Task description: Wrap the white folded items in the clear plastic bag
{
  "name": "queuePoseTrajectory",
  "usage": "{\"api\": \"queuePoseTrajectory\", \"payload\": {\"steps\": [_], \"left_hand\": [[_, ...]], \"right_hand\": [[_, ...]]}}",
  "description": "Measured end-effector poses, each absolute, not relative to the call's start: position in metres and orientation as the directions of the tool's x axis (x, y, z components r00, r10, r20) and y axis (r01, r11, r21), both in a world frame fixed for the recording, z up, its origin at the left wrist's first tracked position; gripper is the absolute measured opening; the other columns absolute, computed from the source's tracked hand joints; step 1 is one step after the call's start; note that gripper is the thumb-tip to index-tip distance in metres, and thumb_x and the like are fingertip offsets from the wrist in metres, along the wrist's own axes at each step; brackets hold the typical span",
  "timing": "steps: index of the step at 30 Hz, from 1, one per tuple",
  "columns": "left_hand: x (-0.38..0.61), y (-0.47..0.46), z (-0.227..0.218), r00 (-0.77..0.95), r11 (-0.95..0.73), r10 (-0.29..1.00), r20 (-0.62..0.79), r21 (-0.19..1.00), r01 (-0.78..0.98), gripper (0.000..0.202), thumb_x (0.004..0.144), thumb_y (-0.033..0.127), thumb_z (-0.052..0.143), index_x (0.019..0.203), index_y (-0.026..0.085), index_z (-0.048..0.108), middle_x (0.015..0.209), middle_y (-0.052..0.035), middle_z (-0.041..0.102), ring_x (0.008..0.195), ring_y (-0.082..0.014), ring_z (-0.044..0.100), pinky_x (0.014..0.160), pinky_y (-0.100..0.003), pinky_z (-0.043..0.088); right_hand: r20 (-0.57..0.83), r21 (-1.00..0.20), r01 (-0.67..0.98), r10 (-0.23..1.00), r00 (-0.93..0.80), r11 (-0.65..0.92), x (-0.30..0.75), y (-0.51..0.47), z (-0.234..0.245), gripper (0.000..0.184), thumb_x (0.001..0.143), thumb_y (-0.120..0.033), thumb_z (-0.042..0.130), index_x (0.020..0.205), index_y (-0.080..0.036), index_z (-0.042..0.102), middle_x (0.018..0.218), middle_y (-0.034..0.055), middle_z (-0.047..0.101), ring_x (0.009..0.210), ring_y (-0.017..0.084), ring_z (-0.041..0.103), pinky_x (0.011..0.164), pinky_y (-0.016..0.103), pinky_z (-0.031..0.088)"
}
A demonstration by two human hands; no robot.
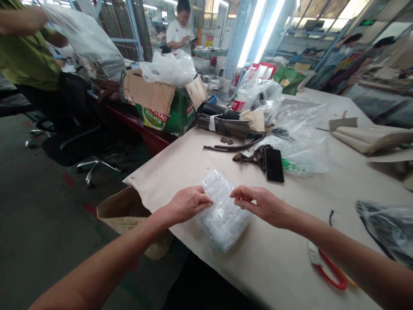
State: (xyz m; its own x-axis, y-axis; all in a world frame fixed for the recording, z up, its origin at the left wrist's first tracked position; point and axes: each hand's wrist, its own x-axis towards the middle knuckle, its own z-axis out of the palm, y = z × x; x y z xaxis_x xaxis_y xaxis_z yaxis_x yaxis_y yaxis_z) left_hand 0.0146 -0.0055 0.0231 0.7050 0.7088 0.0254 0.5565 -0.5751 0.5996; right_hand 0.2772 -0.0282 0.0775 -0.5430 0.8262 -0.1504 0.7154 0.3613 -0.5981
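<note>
A clear plastic bag (222, 215), crinkled and folded into a flat packet with whitish contents, lies near the table's front edge. At its left side my left hand (190, 202) is closed in a pinch on the plastic. My right hand (261, 204) is above the packet's right side, its fingers curled toward the thumb. Whether a bit of plastic sits between those right fingertips is too fine to make out. Beyond the hands, a black phone (274, 164) rests beside a crumpled dark cloth (251, 158).
Red-handled scissors (329, 267) lie under my right forearm. Bundled dark strips (226, 125), loose plastic bags (300, 146) and brown paper (371, 137) cover the far table. A green carton (164, 112) stands back left; a paper sack (129, 211) sits below the edge. Co-workers are nearby.
</note>
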Motion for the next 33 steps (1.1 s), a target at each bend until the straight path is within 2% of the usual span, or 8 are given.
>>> {"api": "queuePoseTrajectory", "payload": {"steps": [4,8,14,18,22,24,28,33], "left_hand": [[0.024,-0.003,0.036,0.688,-0.462,0.715,-0.124,0.655,0.599,0.032,0.095,0.041,0.051,0.09,0.022,0.075,0.085,-0.002,0.069,0.076,-0.0146,0.06,0.067,-0.026,0.038],[0.038,-0.011,0.036,0.544,-0.336,0.811,-0.217,0.588,0.736,0.014,0.082,0.034,0.067,0.082,0.021,0.071,0.075,0.0008,0.067,0.068,-0.0143,0.057,0.061,-0.026,0.032],[0.036,-0.015,0.033,0.492,-0.245,0.836,-0.245,0.636,0.732,0.014,0.079,0.026,0.067,0.069,0.017,0.063,0.063,0.004,0.058,0.062,-0.0112,0.05,0.059,-0.024,0.031],[0.032,-0.004,0.046,0.586,-0.305,0.771,-0.249,0.664,0.683,0.014,0.08,0.025,0.069,0.07,0.017,0.065,0.063,0.0044,0.057,0.062,-0.0098,0.049,0.06,-0.022,0.034],[0.039,0.0,0.059,0.715,-0.545,0.674,-0.186,0.527,0.652,0.01,0.078,0.019,0.074,0.072,0.017,0.068,0.069,0.003,0.061,0.065,-0.0101,0.052,0.064,-0.023,0.035],[0.043,-0.001,0.061,0.791,-0.673,0.6,-0.12,0.459,0.58,0.008,0.08,0.019,0.074,0.072,0.018,0.069,0.074,0.0011,0.063,0.069,-0.0117,0.055,0.066,-0.023,0.036],[0.045,-0.002,0.056,0.855,-0.771,0.518,-0.017,0.423,0.476,0.006,0.08,0.019,0.074,0.075,0.019,0.071,0.083,-0.0013,0.067,0.077,-0.0144,0.059,0.072,-0.025,0.04],[0.043,-0.001,0.05,0.85,-0.762,0.526,-0.002,0.443,0.472,0.006,0.082,0.018,0.073,0.076,0.019,0.07,0.084,-0.0014,0.068,0.078,-0.0148,0.061,0.073,-0.025,0.043]], "right_hand": [[0.016,-0.559,0.702,0.852,-0.523,0.441,0.281,-0.012,0.035,0.031,0.091,-0.018,0.049,0.119,-0.021,0.061,0.128,0.0087,0.062,0.116,0.021,0.06,0.102,0.039,0.046],[0.104,-0.48,0.711,0.838,-0.536,0.514,0.259,0.024,0.009,0.047,0.089,-0.025,0.058,0.136,-0.02,0.054,0.148,0.0128,0.047,0.136,0.026,0.044,0.114,0.047,0.036],[0.069,-0.398,0.64,0.717,-0.694,0.657,0.232,0.049,0.012,0.029,0.09,-0.029,0.061,0.117,-0.019,0.065,0.121,0.0081,0.065,0.117,0.024,0.054,0.106,0.039,0.04],[0.008,-0.294,0.791,0.829,-0.56,0.537,0.236,0.029,0.025,0.03,0.088,-0.033,0.062,0.113,-0.017,0.065,0.111,0.0096,0.066,0.107,0.026,0.057,0.095,0.036,0.044],[-0.096,-0.155,0.924,0.925,-0.367,0.35,0.258,-0.003,0.038,0.033,0.086,-0.044,0.064,0.103,-0.015,0.066,0.104,0.0129,0.068,0.1,0.029,0.062,0.09,0.038,0.043],[-0.176,-0.213,0.937,0.932,-0.317,0.278,0.27,-0.012,0.042,0.042,0.084,-0.052,0.064,0.105,-0.016,0.067,0.106,0.0133,0.069,0.101,0.029,0.063,0.091,0.038,0.043],[-0.287,-0.549,0.804,0.852,-0.438,0.229,0.278,-0.013,0.035,0.069,0.08,-0.063,0.065,0.134,-0.022,0.055,0.129,0.0103,0.062,0.116,0.027,0.059,0.095,0.034,0.044],[-0.251,-0.565,0.796,0.874,-0.416,0.217,0.262,-0.008,0.018,0.065,0.074,-0.06,0.07,0.128,-0.025,0.061,0.121,0.0091,0.065,0.11,0.029,0.061,0.091,0.034,0.045]]}}
